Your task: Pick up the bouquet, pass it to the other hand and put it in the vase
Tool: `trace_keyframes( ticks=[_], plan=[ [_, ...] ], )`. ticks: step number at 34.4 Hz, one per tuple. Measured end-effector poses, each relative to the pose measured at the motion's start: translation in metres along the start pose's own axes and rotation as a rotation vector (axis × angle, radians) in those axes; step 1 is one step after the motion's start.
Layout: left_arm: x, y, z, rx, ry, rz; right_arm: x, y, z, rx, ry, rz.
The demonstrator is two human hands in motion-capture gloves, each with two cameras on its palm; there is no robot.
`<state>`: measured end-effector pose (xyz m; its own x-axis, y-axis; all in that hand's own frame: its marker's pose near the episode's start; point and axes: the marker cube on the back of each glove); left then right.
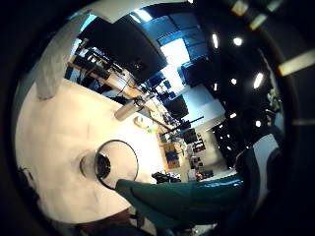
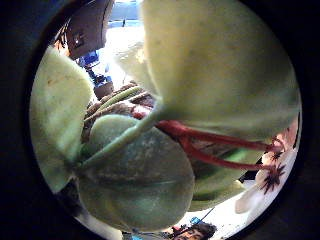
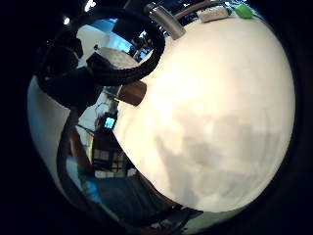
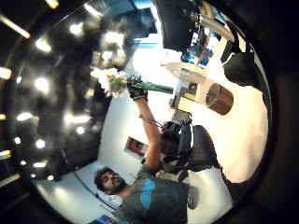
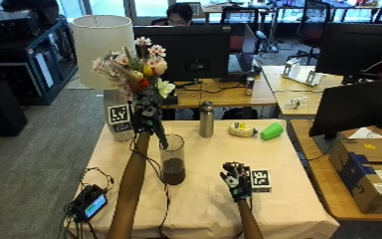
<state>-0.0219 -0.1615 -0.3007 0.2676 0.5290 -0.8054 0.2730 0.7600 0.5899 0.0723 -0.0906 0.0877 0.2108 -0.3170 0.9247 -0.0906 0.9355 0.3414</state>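
Left hand [image 5: 147, 112] grips the mixed pink-white flower bouquet [image 5: 131, 63] up above the clear glass vase [image 5: 172, 159], right hand [image 5: 237, 181] hovers spread, holding nothing

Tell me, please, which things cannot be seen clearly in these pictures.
- Lower stems of the bouquet: outside view, covered by the left hand gripping them.
- Whether the stem tips have reached the vase: outside view, the hand and forearm overlap its rim.
- Flower heads: left thumb side palm view, leaves fill it.
- Fingers of the right hand over the table: outside view, too small.
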Motion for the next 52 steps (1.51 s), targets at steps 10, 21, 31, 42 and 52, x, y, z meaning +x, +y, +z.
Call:
trace_keyframes(
  ticks=[10,21,31,42,52],
  plan=[
    [-0.047,0.007,0.015,-0.044,-0.016,-0.147,0.006,0.0,0.007,-0.012,0.024,0.087],
    [-0.098,0.004,0.032,-0.047,-0.158,-0.109,0.005,-0.007,0.004,-0.002,0.054,-0.068],
    [-0.092,0.013,0.041,-0.193,-0.108,-0.261,0.001,0.003,0.0,0.014,0.047,0.102],
    [-0.11,0.012,0.013,-0.254,-0.147,-0.157,-0.003,0.003,0.001,0.01,0.01,0.129],
    [-0.096,0.007,-0.02,-0.19,-0.148,-0.047,-0.001,-0.004,0.015,-0.002,0.051,0.091]
  ],
)
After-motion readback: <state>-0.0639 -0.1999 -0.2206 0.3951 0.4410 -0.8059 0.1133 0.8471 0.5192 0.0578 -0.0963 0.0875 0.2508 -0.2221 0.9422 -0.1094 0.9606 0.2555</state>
